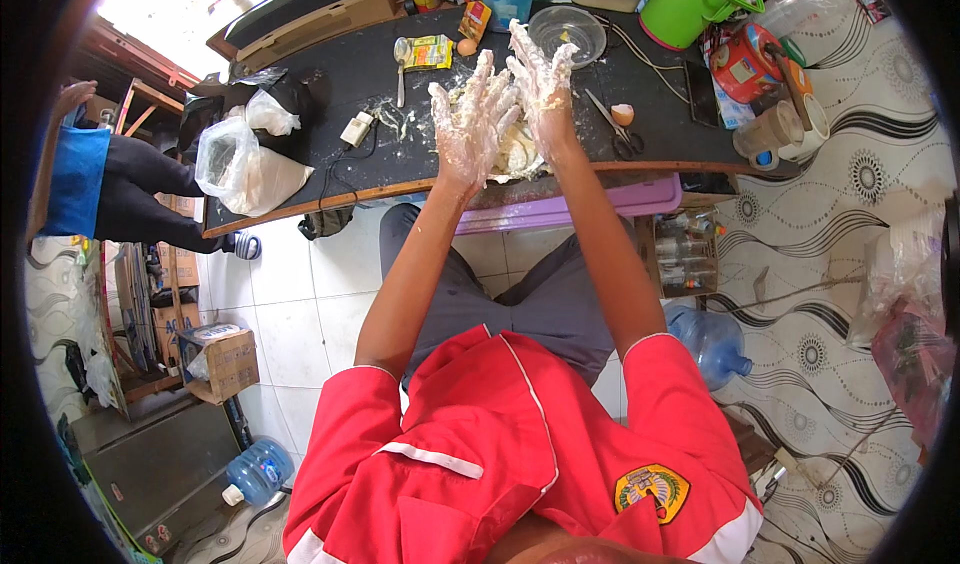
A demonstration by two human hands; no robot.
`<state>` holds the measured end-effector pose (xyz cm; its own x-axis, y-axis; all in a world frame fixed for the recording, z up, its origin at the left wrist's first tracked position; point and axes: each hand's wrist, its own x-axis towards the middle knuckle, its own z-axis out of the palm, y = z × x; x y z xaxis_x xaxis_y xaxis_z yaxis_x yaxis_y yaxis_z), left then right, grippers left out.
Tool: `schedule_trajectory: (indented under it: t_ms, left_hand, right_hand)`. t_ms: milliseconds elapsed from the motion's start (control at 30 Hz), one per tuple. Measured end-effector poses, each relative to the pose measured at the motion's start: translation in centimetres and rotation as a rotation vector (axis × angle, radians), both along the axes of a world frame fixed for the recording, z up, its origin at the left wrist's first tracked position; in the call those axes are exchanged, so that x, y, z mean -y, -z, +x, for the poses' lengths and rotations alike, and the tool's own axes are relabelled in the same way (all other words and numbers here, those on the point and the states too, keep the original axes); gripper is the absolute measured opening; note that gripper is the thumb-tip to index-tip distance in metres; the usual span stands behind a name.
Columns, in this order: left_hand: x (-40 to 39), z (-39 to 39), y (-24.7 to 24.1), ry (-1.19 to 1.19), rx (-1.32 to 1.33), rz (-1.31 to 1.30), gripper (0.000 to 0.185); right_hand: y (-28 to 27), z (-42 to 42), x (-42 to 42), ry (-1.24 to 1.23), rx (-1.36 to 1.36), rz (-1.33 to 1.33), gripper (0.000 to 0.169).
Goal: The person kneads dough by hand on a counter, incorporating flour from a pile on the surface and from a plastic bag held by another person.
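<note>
Sticky pale dough coats both my hands. My left hand (471,125) is raised with its fingers spread, and nothing but clinging dough is on it. Beside it my right hand (544,95) is also raised, fingers apart and thickly smeared. Below and between them, a mass of dough (517,151) lies near the front edge of the black table (337,61); my hands partly hide it and whatever holds it. Close to my right hand are scissors (619,130) and a broken eggshell (622,114). A clear plastic bowl (589,35) stands behind that hand.
At the left, an open plastic bag of whitish powder (255,177) sits by the table edge. A spoon (401,76), a yellow sachet (431,52) and a whole egg (466,47) lie farther back. A phone (700,95) rests at right. Another person (112,166) stands at far left.
</note>
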<state>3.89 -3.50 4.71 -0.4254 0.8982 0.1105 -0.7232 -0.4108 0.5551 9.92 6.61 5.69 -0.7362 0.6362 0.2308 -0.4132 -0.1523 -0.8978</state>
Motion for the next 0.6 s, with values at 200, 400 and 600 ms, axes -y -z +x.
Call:
schedule_trajectory:
  t_ms: [200,400,600]
  left_hand:
    - [1.0,-0.8,-0.6,-0.081,-0.179,-0.085,0.077]
    - [1.2,-1.1,-0.6,-0.367,-0.925,-0.356,0.053]
    - [2.4,-1.1,-0.6,-0.597,-1.774,-0.417,0.046]
  right_hand:
    - [-1.4,2.6,0.4,-0.230,-0.053,-0.196,0.094]
    - [-2.3,5.3,-0.7,-0.509,-0.055,-0.407,0.091]
    - [-3.0,6.0,0.3,-0.673,-0.042,-0.446,0.097]
